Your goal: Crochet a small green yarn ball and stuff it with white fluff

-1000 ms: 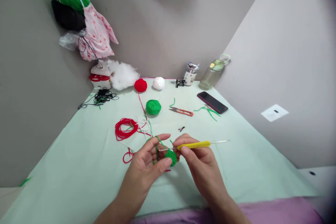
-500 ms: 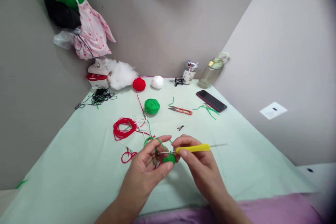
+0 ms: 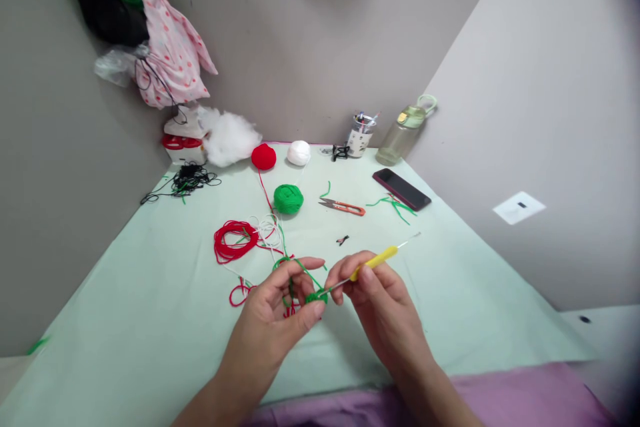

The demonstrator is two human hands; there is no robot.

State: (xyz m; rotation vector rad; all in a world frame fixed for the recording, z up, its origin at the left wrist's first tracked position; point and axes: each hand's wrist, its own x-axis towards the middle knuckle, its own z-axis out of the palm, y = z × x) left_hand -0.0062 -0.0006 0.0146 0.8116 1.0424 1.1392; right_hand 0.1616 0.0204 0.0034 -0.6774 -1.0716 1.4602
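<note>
While the green crochet piece (image 3: 317, 297) sits pinched between thumb and fingers of the left hand (image 3: 277, 310), the right hand (image 3: 383, 293) grips a yellow-handled hook (image 3: 376, 261), its tip at the piece. Green yarn (image 3: 311, 275) crosses the left index finger; beyond lie a green ball (image 3: 289, 199) and orange snips (image 3: 346, 207).

Gray walls (image 3: 340, 60) w/ wht plate (image 3: 507, 211); lt-grn tbl (image 3: 130, 320).

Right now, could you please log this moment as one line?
left hand: pinching green crochet piece | right hand: holding yellow-handled hook, tip at piece | beyond: green yarn ball, orange snips
</note>
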